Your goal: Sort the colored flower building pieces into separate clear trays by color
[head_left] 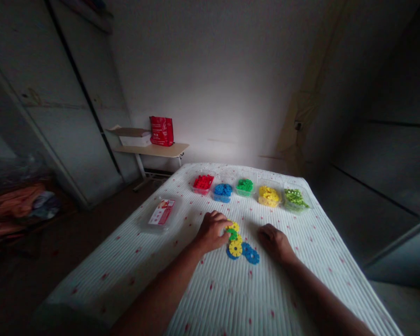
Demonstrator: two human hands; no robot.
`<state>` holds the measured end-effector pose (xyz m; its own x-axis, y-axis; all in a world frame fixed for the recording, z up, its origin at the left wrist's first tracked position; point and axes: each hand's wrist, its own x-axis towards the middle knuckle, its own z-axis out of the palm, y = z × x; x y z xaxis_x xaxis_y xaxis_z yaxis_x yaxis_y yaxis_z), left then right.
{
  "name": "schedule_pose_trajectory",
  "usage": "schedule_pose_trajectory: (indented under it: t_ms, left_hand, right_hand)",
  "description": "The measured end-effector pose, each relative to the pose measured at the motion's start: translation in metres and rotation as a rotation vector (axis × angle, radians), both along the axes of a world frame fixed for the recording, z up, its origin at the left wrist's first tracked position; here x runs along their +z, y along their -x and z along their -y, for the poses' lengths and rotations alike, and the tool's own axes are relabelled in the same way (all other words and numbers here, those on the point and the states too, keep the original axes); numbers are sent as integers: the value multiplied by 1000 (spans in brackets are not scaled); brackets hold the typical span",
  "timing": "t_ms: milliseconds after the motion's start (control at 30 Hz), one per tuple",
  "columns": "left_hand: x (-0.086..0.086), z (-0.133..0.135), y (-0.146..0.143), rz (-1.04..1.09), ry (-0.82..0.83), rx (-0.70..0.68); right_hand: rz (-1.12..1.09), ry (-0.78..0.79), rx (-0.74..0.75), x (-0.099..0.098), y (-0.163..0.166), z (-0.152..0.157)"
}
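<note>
1. Centrally, a cluster of joined plastic discs [238,246], yellow, green and blue, lies on the white dotted desk [210,294] between both hands.
2. The left hand [212,231] closes its fingers on the cluster's far left end.
3. The right hand [275,242] rests loosely on the cloth just right of the blue discs, holding nothing.
4. Farther off, a row of trays [305,207] holds sorted coloured pieces.
5. A clear lidded box [161,212] lies left.

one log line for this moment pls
left hand: fingers on disc cluster | right hand: resting on bedspread, right of cluster, holding nothing | behind: row of tubs, colour-sorted pieces
</note>
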<state>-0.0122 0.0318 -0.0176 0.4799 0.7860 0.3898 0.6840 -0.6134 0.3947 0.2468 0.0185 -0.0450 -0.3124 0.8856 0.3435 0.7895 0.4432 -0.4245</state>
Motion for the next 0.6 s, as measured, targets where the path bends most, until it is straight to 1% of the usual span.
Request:
schedule_pose_trajectory:
  t_ms: [100, 300, 467, 600]
  left_hand:
    - [2, 6, -5, -83, 42, -59]
    - [-2, 8, -8, -185, 40, -59]
    - [-7, 3, -9, -181, 56, -67]
    - [-11, -1, -7, -118, 95, -53]
  right_hand:
    - [10, -18, -5, -2, 0, -1]
    - [7, -22, -5, 0, 2, 1]
    - [22, -15, -17, 1, 2, 2]
    - [31, -9, -22, 0, 1, 1]
